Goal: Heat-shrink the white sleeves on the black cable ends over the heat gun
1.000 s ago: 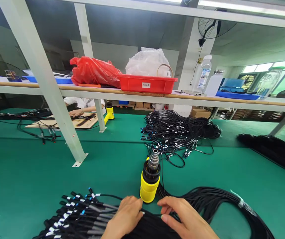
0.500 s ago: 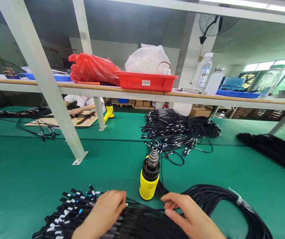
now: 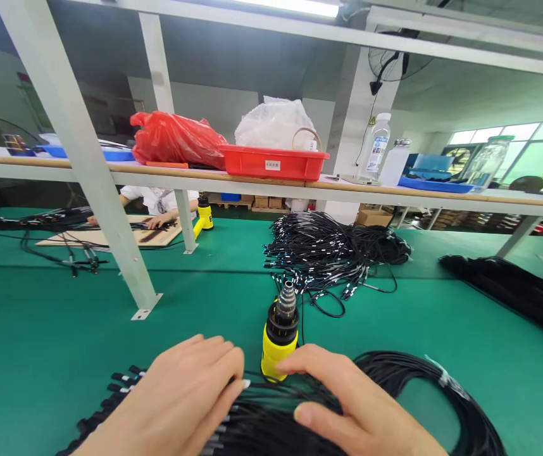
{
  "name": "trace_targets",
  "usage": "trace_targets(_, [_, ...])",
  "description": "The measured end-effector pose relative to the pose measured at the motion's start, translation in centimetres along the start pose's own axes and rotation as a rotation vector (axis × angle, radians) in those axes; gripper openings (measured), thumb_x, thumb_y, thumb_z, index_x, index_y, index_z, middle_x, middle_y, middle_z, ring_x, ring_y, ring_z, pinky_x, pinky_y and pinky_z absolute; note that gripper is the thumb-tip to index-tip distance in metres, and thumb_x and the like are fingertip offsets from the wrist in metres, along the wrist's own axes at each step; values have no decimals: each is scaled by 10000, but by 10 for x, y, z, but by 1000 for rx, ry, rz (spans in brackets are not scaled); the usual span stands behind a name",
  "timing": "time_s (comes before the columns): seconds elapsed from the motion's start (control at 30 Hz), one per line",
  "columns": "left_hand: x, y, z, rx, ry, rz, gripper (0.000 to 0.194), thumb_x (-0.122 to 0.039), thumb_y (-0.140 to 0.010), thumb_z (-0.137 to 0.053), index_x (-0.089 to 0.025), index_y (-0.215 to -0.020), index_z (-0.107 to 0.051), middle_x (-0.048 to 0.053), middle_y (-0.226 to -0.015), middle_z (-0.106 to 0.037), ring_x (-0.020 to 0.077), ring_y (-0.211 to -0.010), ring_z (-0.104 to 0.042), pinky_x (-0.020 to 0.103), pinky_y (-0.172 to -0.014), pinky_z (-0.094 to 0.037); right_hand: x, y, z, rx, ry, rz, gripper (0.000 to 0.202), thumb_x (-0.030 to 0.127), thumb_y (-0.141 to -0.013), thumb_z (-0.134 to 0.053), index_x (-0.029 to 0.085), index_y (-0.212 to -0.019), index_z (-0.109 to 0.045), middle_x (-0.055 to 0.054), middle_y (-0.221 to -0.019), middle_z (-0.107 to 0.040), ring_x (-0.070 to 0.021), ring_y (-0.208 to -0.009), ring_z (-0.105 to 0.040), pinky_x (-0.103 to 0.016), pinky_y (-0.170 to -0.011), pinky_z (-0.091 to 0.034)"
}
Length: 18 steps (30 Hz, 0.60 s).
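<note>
My left hand [image 3: 181, 386] is closed, fingers curled and thumb pressed in, above a pile of thin black cables [image 3: 266, 424]. A small white tip [image 3: 247, 384] shows at its pinch, seemingly part of a cable. To the right, my right hand [image 3: 352, 405] hovers over the same pile with thumb and forefinger wide apart, holding nothing. Its forefinger overlaps the base of a yellow and black heat gun [image 3: 278, 345], which stands nozzle-up behind the cables; whether they touch, I cannot tell. The cables' connector ends lie at the left, partly hidden by my left hand.
A tied cable coil [image 3: 447, 380] curves at right. Behind the heat gun lies another cable heap [image 3: 333, 247], with a black bundle [image 3: 509, 285] farther right. A shelf post [image 3: 124, 253] stands at left. Overhead, the shelf carries a red bin [image 3: 274, 163]. A co-worker's hands show at far left.
Both hands have risen nearer to the camera. My right hand has moved left towards the heat gun and its fingers have spread. The view has tilted slightly upward.
</note>
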<state>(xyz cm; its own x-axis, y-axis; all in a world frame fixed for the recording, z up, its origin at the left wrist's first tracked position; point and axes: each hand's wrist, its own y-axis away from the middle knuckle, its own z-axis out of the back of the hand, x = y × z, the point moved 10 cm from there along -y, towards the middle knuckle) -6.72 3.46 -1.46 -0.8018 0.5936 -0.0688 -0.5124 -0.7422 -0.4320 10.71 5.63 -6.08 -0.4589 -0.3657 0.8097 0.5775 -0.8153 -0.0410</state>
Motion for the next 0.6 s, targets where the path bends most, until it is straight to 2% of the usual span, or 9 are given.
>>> trace_targets(0.1, [-31,-39,22,-25,42,-47,220,-299,-952,-424,-296,-979,-643,-14,-950,-710,166,-887,-659,252,-819,-522,20,-8,-6,49,9,33,338,315,-948,-528,357,-1282,-494,26,-1305,-560,-185,-1186,-495,-290,-1026,-372])
trace_targets(0.2, [-42,-64,38,-63,103,-10,280,-289,-986,-344,-262,-878,-601,-27,-819,-671,143,-736,-632,248,-681,-510,27,-13,11,-52,-70,52,128,325,-986,-442,272,-1054,-537,13,-983,-588,-146,-884,-522,-251,-808,-431])
trace_targets(0.27, [-44,-71,37,-43,161,-1,252,-321,-988,-363,-259,-856,-569,-45,-778,-643,133,-692,-605,241,-632,-488,29,-14,33,-179,-131,74,181,366,-997,-422,237,-902,-506,30,-822,-512,-127,-745,-448,-234,-688,-399])
trace_targets(0.33, [-43,-73,32,-23,212,1,220,-340,-986,-387,-267,-871,-560,-59,-781,-640,127,-693,-599,235,-631,-478,30,-13,50,-263,-152,88,241,387,-990,-442,222,-817,-474,42,-751,-454,-119,-683,-387,-236,-619,-350])
trace_targets(0.5, [-34,-69,23,-67,296,12,164,-310,-990,-408,-319,-1079,-545,-65,-1044,-668,127,-950,-620,227,-844,-470,32,-17,65,-295,-115,114,259,370,-980,-469,210,-776,-463,50,-712,-423,-116,-647,-346,-257,-572,-287])
trace_targets(0.6, [-21,-70,14,-35,291,73,171,-317,-992,-404,-317,-1093,-542,-49,-1063,-653,145,-978,-600,259,-868,-454,31,-22,72,-331,-94,116,253,354,-971,-479,209,-765,-451,57,-691,-395,-112,-627,-320,-254,-553,-272])
